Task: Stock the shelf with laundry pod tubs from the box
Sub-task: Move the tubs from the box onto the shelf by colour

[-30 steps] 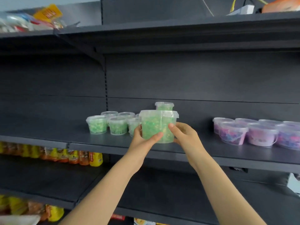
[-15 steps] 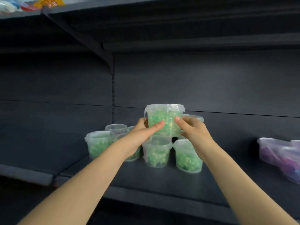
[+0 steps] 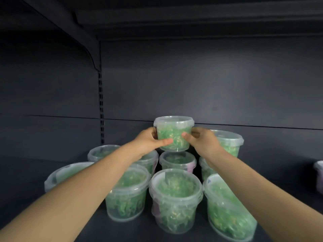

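I hold a clear lidded tub of green laundry pods [image 3: 173,132] between both hands, just above a tub in the back row [image 3: 177,162]. My left hand [image 3: 148,142] grips its left side with the thumb across the front. My right hand [image 3: 201,141] grips its right side the same way. Several more green pod tubs stand on the dark shelf [image 3: 35,172] beneath my arms, among them a front one [image 3: 175,198]. One tub [image 3: 229,142] sits stacked at the back right. The box is out of view.
The dark back panel [image 3: 209,81] of the shelf rises close behind the tubs, and the shelf above [image 3: 192,18] hangs overhead. A bracket and slotted upright [image 3: 100,102] stand at the left. A purple-tinted tub [image 3: 319,175] shows at the right edge.
The camera has come much closer to the shelf. Both hands have carried the tub further back over the rows of green tubs, towards the back panel.
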The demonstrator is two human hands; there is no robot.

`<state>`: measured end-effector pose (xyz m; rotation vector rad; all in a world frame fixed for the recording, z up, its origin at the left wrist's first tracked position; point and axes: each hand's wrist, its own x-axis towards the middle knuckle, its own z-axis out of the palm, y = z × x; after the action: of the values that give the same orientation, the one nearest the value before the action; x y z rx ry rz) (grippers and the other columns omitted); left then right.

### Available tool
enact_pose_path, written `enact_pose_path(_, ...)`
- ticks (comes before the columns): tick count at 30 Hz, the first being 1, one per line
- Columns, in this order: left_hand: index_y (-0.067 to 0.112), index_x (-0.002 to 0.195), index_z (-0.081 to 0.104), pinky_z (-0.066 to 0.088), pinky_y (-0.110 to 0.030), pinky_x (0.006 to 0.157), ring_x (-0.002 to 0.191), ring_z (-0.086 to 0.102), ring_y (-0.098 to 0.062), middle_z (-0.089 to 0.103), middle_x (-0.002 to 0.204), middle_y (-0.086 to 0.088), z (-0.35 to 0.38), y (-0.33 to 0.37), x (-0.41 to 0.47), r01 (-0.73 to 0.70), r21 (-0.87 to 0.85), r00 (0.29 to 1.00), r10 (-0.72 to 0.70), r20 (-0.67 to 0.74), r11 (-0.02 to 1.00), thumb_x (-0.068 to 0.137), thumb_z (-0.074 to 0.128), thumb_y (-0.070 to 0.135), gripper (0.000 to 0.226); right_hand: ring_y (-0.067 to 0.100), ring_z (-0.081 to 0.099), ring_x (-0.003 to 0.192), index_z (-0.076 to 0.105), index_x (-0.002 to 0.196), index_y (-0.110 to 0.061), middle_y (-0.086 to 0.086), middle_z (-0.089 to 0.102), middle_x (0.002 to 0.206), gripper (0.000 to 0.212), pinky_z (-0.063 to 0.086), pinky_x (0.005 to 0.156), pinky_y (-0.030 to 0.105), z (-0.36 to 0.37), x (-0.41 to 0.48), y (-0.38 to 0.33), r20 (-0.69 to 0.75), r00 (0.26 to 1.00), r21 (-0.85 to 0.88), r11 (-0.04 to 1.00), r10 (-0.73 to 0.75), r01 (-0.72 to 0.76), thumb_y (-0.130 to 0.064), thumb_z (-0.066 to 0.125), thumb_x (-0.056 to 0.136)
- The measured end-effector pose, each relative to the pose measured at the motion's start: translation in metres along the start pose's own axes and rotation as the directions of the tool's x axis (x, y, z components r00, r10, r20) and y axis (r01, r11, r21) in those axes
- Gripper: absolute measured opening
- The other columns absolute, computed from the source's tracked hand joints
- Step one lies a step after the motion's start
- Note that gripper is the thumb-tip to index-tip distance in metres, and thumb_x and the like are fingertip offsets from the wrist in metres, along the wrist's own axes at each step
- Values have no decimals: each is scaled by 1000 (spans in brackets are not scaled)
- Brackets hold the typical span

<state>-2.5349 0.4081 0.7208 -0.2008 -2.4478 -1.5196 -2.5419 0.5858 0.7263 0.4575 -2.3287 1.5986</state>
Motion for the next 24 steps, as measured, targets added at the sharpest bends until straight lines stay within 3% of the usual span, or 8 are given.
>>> enact_pose_path(4,34,92,58,49,-24,91,98,62,-8,66,106,7,6,-22,14,-9,87,985,-6,173,996,76,77,21,28,27,63,102,62,112,0,12,67,111,35,48,89,32,6,2,15,-5,996,-335,939,85,-81,-28,60,91)
enact_pose_path(8,28,106,56,47,-34,98,107,61,-13,65,111,5,7,-30,23,-61,135,978,32,204,989,70,82,27,45,23,64,101,61,114,-3,10,68,111,32,50,87,31,6,0,26,-7,991,-299,945,134,-130,-25,61,91)
enact_pose_path(10,19,114,55,48,-39,99,108,61,-16,64,115,2,7,-33,24,-50,113,983,29,181,992,59,85,37,65,21,62,105,59,120,-4,8,67,114,35,47,85,25,8,-2,24,-17,988,-270,951,152,-151,-25,60,92)
enact_pose_path(13,21,115,56,49,-40,96,106,62,-17,65,115,2,9,-35,24,-44,111,988,27,152,993,43,83,51,83,21,62,106,58,122,-5,7,66,116,36,48,90,28,10,-4,21,-42,981,-218,957,188,-193,-23,61,91)
enact_pose_path(17,26,105,58,49,-37,96,105,63,-15,67,113,3,14,-33,23,-80,157,987,57,149,984,60,86,38,53,21,64,101,61,119,-4,7,68,110,33,50,94,35,9,-7,20,-72,977,-204,955,202,-213,-21,61,91)
enact_pose_path(21,21,119,55,47,-34,98,111,59,-17,63,120,3,16,-35,24,-119,199,984,88,155,973,67,82,37,61,22,63,101,59,122,-3,9,67,114,34,49,92,33,9,-10,18,-81,976,-206,955,201,-213,-19,60,92)
enact_pose_path(24,19,123,56,44,-24,92,112,57,-15,61,120,5,13,-28,24,-125,311,982,73,175,942,71,78,40,60,23,63,87,64,110,-1,10,68,97,29,51,88,37,7,-10,16,-97,973,-230,946,210,-227,-19,64,88)
